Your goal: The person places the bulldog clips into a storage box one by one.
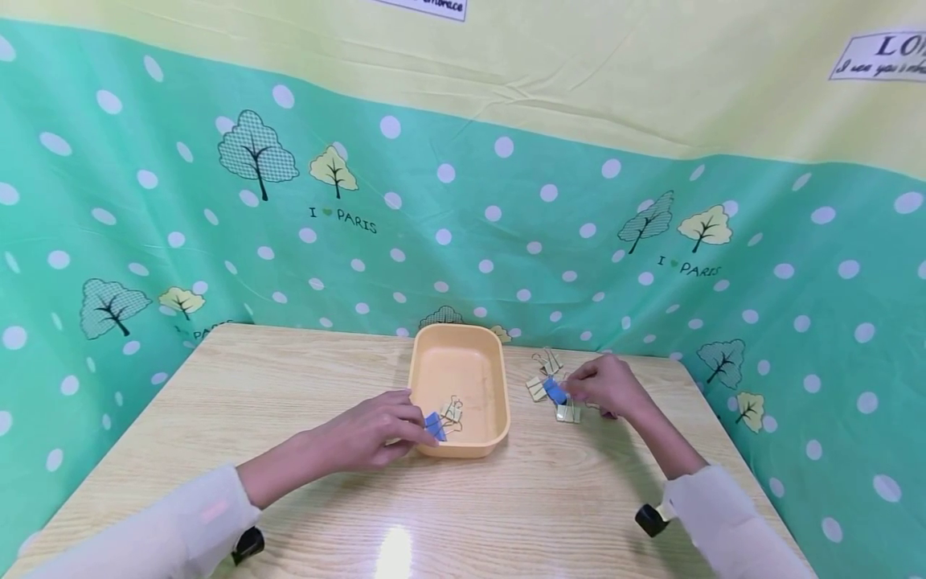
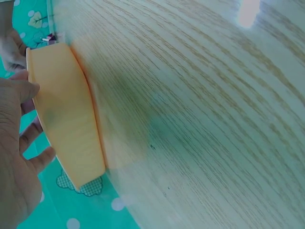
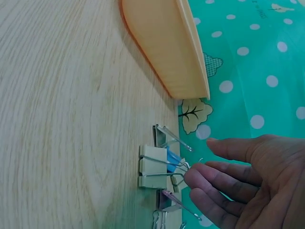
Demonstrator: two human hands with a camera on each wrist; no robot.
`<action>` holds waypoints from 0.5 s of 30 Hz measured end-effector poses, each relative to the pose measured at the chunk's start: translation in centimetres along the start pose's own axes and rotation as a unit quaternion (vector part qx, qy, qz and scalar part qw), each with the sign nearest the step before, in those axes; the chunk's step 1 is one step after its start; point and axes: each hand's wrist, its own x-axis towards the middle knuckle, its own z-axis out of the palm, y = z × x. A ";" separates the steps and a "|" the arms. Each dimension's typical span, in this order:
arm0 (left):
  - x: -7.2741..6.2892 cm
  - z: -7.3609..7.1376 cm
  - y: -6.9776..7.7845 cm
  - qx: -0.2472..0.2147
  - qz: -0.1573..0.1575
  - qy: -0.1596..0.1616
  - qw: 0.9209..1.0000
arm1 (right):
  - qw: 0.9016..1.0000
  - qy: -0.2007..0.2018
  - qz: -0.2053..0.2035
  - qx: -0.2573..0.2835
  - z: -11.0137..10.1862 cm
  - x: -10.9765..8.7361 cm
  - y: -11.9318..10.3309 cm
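Note:
A peach plastic bin [image 1: 459,336] stands on the table, holding a blue binder clip [image 1: 434,426] and a pale yellow binder clip [image 1: 452,412] near its front. My left hand [image 1: 383,430] rests at the bin's left front rim, its fingers spread loosely; the thumb overlaps the outer wall in the left wrist view. Right of the bin, my right hand [image 1: 604,386] reaches over a group of clips, nearest a second blue clip [image 1: 555,391]. Thumb and fingers stay apart in the right wrist view, fingertips beside a pale clip's [image 3: 152,167] wire handles.
Around the blue clip lie more pale clips [image 1: 568,414], with a dark reddish clip [image 1: 608,414] partly under the right hand. A green and yellow patterned cloth [image 1: 535,201] hangs behind the wooden table [image 1: 521,515].

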 end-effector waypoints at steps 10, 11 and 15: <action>-0.1 0.0 -0.1 0.000 0.008 0.008 1.000 | 1.000 0.010 0.028 -0.007 0.3 0.2 0.4; 0.0 0.0 -0.1 0.001 0.008 0.008 1.000 | 1.000 0.012 0.027 -0.009 0.4 0.2 0.4; 0.0 0.0 -0.1 0.002 0.009 0.008 1.000 | 0.999 0.019 0.024 -0.017 0.4 0.0 0.3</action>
